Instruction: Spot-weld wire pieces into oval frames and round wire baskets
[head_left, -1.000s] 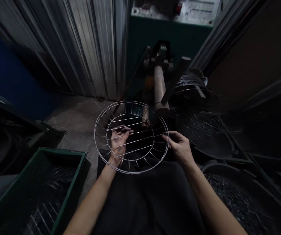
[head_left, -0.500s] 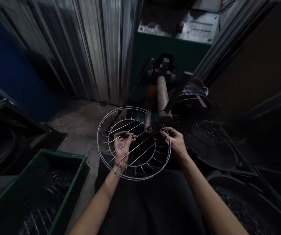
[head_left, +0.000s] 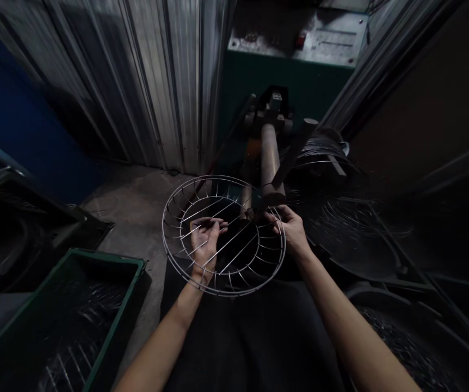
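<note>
A round wire basket [head_left: 163,228] with parallel bars across its inner ring is in the middle of the head view, its far right side by the electrode arm of a machine [head_left: 270,158]. My left hand [head_left: 205,239] is seen through the bars, palm up, with thumb and fingers pinched together on something I cannot make out. At the basket's right side, my right hand [head_left: 289,228] has its fingers closed on the wire rim.
At the lower left, a green crate [head_left: 134,267] holds wire pieces. A control panel [head_left: 332,46] with a red switch tops the green machine. Wire coils [head_left: 320,149] and a dark bin of small metal parts [head_left: 397,337] lie to the right.
The wire basket has turned slightly, its crossing bars now at a somewhat different place. My right hand has shifted a little up and left with the rim.
</note>
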{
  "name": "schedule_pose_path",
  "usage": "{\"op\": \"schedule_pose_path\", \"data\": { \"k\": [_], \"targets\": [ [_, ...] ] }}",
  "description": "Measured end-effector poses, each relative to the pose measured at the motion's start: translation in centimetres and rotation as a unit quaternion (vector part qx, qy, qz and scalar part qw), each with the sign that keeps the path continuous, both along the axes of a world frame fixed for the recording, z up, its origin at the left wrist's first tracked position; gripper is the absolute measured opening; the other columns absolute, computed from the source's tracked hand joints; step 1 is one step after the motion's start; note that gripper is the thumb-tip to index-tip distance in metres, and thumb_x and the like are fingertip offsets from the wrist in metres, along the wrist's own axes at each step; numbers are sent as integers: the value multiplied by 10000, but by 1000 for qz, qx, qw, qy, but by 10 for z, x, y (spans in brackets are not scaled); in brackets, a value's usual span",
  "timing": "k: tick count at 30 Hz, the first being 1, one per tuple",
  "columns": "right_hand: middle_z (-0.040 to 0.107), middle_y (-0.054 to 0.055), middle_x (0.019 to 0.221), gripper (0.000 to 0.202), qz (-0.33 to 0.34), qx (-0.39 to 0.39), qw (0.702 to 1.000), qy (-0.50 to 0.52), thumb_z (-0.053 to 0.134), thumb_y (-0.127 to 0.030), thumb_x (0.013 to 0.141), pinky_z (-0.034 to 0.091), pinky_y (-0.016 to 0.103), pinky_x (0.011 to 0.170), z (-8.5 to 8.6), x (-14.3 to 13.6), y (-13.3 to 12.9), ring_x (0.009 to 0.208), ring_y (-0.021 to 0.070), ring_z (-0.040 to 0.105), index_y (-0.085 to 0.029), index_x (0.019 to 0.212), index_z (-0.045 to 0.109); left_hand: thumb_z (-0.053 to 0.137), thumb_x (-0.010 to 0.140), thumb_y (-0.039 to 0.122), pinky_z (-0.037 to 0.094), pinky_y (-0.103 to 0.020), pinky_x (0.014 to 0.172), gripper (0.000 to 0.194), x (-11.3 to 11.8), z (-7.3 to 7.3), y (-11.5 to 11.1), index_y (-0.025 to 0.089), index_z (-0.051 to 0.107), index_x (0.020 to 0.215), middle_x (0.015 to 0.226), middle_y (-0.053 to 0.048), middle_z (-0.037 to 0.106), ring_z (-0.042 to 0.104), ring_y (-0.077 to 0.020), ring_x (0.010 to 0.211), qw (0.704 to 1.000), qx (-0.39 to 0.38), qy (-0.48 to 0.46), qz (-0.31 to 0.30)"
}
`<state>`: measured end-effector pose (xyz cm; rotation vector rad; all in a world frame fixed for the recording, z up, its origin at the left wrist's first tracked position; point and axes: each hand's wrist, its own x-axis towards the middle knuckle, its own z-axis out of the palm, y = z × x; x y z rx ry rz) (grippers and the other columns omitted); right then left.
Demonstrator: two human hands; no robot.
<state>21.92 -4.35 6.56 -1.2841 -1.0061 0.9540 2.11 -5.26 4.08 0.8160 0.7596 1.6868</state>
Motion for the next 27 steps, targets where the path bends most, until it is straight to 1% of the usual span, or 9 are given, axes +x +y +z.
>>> {"op": "schedule_pose_path", "data": {
  "k": [2,4,6,7,9,12,15,21,27],
  "targets": [
    [577,-64,613,430,-10,-5,999,37,835,-390,535,332,178,408,-2,3,-4,456,53,452,-210,827,575,722,759,311,565,-233,692,306,-4,-1,0,187,497,925,862,-9,664,679,-118,780,1000,8,14,1],
    [570,-74,607,452,-25,-13,998,55,834,-393,538,343,172,415,-3,7,-12,464,56,469,-221,834,539,720,759,317,536,-171,573,313,-8,-3,0,196,496,942,842,2,652,656,-93,709,999,7,35,-16],
    [549,-84,605,441,-35,-19,998,45,822,-399,562,346,170,415,-3,10,-23,465,55,461,-227,842,527,701,774,341,493,-149,457,327,-9,-2,-2,208,475,969,813,17,637,627,-82,604,998,-1,43,-44],
    [547,-85,613,434,-35,-22,999,36,816,-402,572,346,171,413,-2,10,-29,463,53,454,-229,846,527,682,789,354,493,-157,440,325,-9,-1,-4,213,457,977,805,23,632,621,-82,573,998,-4,39,-55],
    [576,-72,657,433,-29,-25,999,15,814,-400,572,351,178,414,1,9,-35,468,52,451,-227,848,529,633,827,371,536,-192,490,295,-6,2,-8,219,425,973,809,27,627,637,-90,578,998,-2,25,-51],
    [595,-64,660,451,-22,-19,1000,10,822,-399,549,361,186,427,5,2,-33,475,55,460,-221,839,526,588,862,373,569,-224,587,259,2,5,-15,225,398,958,822,32,621,657,-92,621,1000,4,9,-21],
    [578,-80,615,474,-22,-6,999,32,829,-398,535,369,188,436,9,-4,-23,464,57,464,-221,845,516,590,860,374,569,-231,594,269,7,3,-16,231,384,957,818,37,616,658,-95,629,1000,2,-1,-8],
    [628,-64,671,555,-20,-9,998,57,847,-395,497,399,213,450,8,-6,-13,476,83,514,-236,906,507,587,862,362,552,-220,594,264,7,-3,-11,236,376,958,834,35,615,651,-86,631,1000,7,-1,-5],
    [647,-38,731,535,-42,-7,999,28,821,-441,534,403,208,480,0,1,-24,537,91,539,-233,922,518,593,858,351,549,-232,615,264,13,-5,-18,244,372,955,854,42,604,649,-84,644,1000,15,-16,2]
  ]
}}
